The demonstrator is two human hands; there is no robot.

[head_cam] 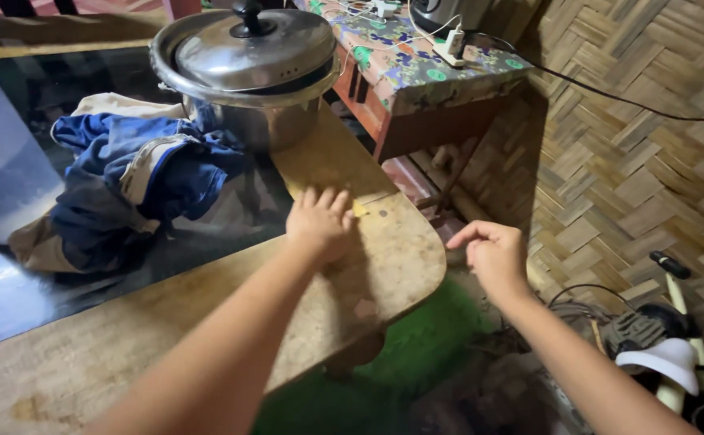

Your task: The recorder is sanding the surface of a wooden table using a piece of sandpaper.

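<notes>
Table [384, 266]: wooden top with a dark glass inlay and a rounded corner at the near right edge. Pot [251, 68], steel with a lidded top and black knob, stands at the far edge, partly on the glass. Cloth [138, 181], blue and tan, lies crumpled on the glass left of the pot, touching it. Left hand [320, 221] rests palm down on the wood near the rounded corner, fingers pressed together and flat, tips at a small yellow scrap [359, 209]; cannot tell whether they touch it. Right hand [493, 254] hangs off the table's right edge, over the floor, fingers loosely curled, holding nothing.
</notes>
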